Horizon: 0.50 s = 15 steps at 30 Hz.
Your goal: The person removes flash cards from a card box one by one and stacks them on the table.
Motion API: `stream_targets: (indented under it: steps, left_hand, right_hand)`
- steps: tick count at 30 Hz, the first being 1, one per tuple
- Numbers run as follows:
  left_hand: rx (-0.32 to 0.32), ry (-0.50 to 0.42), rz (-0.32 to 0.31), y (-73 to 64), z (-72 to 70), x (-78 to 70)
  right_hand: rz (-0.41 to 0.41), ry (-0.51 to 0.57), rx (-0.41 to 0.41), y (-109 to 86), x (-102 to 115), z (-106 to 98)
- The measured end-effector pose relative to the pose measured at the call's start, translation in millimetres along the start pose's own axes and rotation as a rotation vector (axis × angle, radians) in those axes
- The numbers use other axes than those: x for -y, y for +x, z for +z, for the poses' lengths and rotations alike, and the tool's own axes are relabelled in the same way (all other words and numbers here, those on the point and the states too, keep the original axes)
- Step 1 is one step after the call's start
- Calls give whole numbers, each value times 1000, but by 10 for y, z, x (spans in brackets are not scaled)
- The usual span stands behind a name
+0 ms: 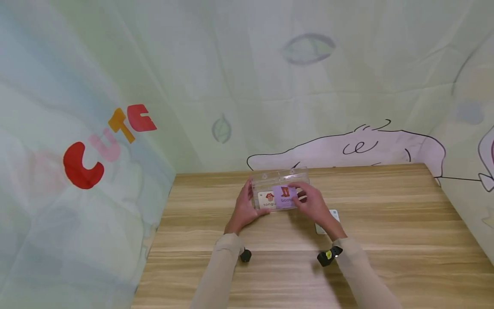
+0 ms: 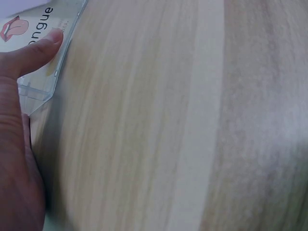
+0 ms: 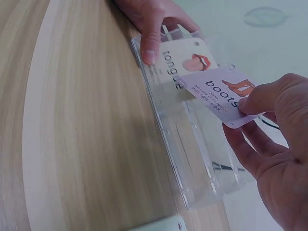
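Note:
A clear plastic case (image 1: pixel 266 182) with its lid raised stands near the table's back edge. My left hand (image 1: pixel 245 206) grips its left end, the thumb lying over the front beside a cream "tongue" card (image 3: pixel 178 62) in the left part of the case. Between thumb and fingers, my right hand (image 1: pixel 311 205) pinches a purple "boots" flashcard (image 3: pixel 219 96). That card is held tilted over the case and overlaps the tongue card's edge. In the right wrist view the case's right part shows bare clear plastic. In the left wrist view only the case's corner and the left thumb show.
Under my right wrist a pale card (image 1: pixel 321 229) lies on the wooden table (image 1: pixel 281 274). A printed fabric curtain (image 1: pixel 231 86) with "CUTE" lettering rises behind and to the left of the table. Each wrist carries a small black device (image 1: pixel 325 258).

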<state>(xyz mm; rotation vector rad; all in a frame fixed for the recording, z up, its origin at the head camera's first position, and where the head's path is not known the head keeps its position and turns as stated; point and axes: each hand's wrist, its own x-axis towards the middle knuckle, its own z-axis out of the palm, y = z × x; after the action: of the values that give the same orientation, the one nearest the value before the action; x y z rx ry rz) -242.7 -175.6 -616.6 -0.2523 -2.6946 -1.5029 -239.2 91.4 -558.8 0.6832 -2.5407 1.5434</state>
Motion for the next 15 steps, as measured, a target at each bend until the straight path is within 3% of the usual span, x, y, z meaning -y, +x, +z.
stream_targets:
  steps: [7, 15]
  left_hand:
    - [-4, -6, 11, 9, 2, 21]
    - [14, 18, -22, 7, -2, 9]
  right_hand:
    - [36, 26, -24, -83, -22, -210]
    - [80, 12, -47, -213, -124, -432]
